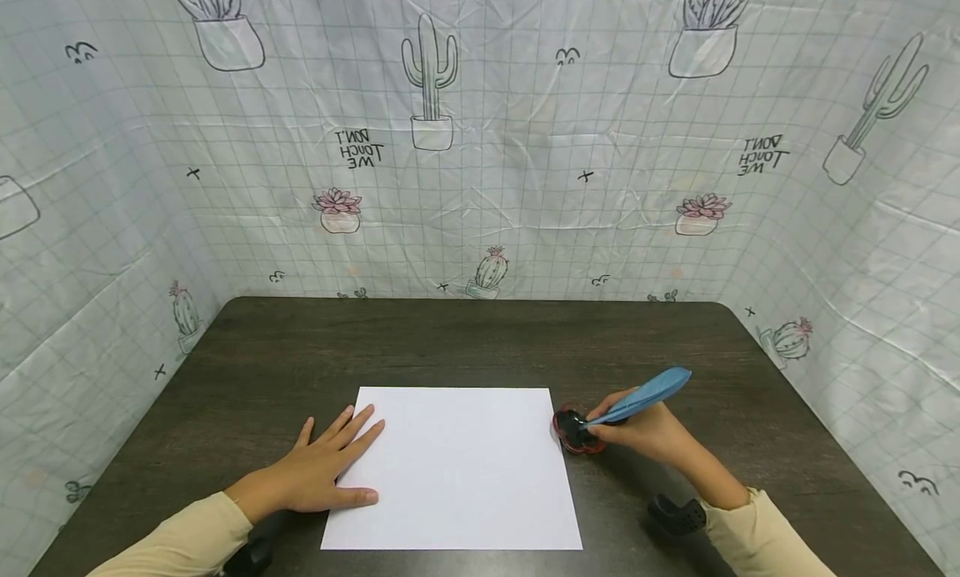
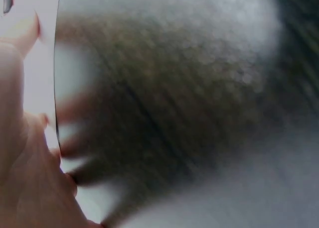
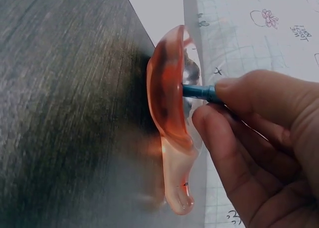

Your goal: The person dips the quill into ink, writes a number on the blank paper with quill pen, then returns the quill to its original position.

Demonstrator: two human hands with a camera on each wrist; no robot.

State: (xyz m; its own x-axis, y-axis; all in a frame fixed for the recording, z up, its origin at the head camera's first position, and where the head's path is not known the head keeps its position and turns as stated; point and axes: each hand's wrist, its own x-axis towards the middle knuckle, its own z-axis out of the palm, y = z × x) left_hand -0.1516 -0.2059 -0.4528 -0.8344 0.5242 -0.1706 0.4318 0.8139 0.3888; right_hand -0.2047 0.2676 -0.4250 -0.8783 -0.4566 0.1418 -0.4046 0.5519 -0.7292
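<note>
White paper [image 1: 453,469] lies nearest on the dark surface [image 1: 465,343]. Dipping goes best with the blue feather pen [image 1: 645,398] steady and only its tip in the red inkwell [image 1: 576,431] just right of the sheet. Right hand [image 1: 648,434] pinches the pen; its nib seems, in the blurred wrist view, inside the well. Left hand [image 1: 322,469] rests flat, fingers spread, on the paper's left edge.
</note>
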